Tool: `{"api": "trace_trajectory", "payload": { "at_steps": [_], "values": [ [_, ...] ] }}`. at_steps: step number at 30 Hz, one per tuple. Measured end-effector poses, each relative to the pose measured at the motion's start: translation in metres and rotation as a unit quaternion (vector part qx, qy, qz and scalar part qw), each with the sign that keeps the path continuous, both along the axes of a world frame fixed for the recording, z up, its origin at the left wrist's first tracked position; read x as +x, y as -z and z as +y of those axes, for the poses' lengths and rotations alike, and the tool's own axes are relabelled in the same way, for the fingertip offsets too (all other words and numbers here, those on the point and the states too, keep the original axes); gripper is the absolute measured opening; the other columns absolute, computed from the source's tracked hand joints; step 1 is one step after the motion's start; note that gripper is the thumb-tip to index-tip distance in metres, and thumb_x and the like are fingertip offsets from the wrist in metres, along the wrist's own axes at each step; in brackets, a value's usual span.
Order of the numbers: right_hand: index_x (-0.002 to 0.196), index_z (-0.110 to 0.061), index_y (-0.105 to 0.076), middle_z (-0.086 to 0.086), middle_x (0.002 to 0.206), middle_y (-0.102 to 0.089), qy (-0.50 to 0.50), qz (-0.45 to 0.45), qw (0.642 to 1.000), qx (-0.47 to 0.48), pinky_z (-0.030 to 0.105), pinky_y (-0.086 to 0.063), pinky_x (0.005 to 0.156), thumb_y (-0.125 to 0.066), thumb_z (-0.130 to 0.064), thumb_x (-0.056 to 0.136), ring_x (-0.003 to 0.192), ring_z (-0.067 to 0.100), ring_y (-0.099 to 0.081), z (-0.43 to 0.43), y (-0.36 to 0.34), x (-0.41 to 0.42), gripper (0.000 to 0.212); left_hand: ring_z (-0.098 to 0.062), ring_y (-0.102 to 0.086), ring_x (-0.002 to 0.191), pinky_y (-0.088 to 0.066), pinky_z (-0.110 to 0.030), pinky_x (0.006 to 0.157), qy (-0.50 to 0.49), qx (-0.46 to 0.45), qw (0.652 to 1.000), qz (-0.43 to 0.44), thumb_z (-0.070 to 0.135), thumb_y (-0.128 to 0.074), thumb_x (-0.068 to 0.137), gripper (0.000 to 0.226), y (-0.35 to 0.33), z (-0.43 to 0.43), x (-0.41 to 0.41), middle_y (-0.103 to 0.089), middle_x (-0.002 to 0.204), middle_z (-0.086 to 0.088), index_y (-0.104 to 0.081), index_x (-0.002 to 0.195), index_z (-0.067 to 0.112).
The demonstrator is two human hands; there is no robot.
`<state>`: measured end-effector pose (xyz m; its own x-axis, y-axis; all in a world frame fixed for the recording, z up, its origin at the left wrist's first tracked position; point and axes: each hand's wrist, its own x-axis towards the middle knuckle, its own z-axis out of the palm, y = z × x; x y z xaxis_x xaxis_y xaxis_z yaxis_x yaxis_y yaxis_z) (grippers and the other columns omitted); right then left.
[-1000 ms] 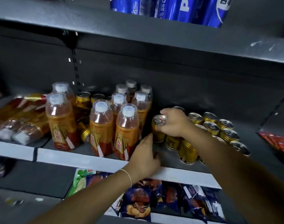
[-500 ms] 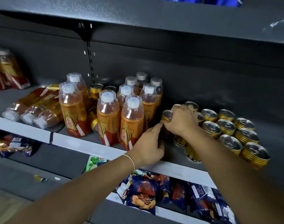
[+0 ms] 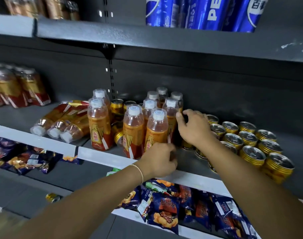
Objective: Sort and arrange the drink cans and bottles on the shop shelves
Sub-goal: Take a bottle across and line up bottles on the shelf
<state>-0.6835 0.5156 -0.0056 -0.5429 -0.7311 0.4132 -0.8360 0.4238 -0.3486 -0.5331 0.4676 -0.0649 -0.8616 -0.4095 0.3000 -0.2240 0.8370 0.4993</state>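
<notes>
Several orange drink bottles point(image 3: 156, 130) with white caps stand in a cluster on the middle shelf point(image 3: 104, 156). To their right is a block of gold cans point(image 3: 247, 140). My right hand point(image 3: 193, 128) hovers over the leftmost cans, right beside the bottles, fingers spread and loosely bent, gripping nothing I can see. My left hand point(image 3: 159, 159) rests on the shelf's front edge at the foot of the front bottle, fingers curled under, with its back toward me. A few more gold cans point(image 3: 117, 106) stand behind the bottles.
Three bottles point(image 3: 61, 125) lie on their sides at the left, beside a wrapped bottle pack point(image 3: 21, 87). Blue cola cans point(image 3: 199, 12) fill the upper shelf. Snack packets point(image 3: 164, 209) crowd the shelf below, where one loose gold can point(image 3: 53, 197) lies at the left.
My right hand has let go of the can it was setting down and lifted, fingers spreading. My left hand has curled its fingers at the bottle's base. The view tilted upward.
</notes>
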Motion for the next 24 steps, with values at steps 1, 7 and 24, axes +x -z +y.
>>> {"api": "trace_trajectory", "payload": {
  "at_steps": [1,7,24],
  "values": [
    [0.126,-0.015,-0.06,0.009,0.125,-0.063,-0.038,-0.049,0.996,-0.06,0.046,-0.037,0.108,-0.034,-0.049,0.104,0.123,0.028,-0.051,0.0,-0.004,0.012,0.048,-0.023,-0.065,0.083,-0.056,-0.039,0.072,0.003,-0.004,1.0,-0.015,0.019,-0.057,0.087,0.019,-0.002,-0.003,0.006,-0.071,0.093,-0.007,-0.071,0.095,0.008],
    [0.15,-0.03,-0.033,0.001,0.152,-0.041,-0.099,-0.19,0.971,-0.107,0.047,-0.04,0.111,-0.039,-0.079,0.086,0.138,0.021,-0.04,-0.004,0.007,0.071,0.081,-0.025,-0.064,0.08,-0.052,-0.034,0.066,-0.039,-0.022,0.997,-0.058,0.021,-0.056,0.085,0.016,-0.009,-0.025,0.051,-0.07,0.085,-0.006,-0.068,0.082,0.011],
    [0.145,-0.038,-0.03,-0.007,0.129,-0.06,0.028,-0.109,0.978,-0.175,0.037,-0.052,0.095,-0.083,-0.028,0.079,0.114,0.017,-0.061,0.01,0.012,0.161,0.086,-0.03,-0.06,0.08,-0.042,-0.031,0.059,-0.026,-0.001,1.0,-0.002,0.02,-0.053,0.09,0.013,-0.016,-0.085,0.174,-0.057,0.076,-0.001,-0.048,0.101,0.017]
  ]
}}
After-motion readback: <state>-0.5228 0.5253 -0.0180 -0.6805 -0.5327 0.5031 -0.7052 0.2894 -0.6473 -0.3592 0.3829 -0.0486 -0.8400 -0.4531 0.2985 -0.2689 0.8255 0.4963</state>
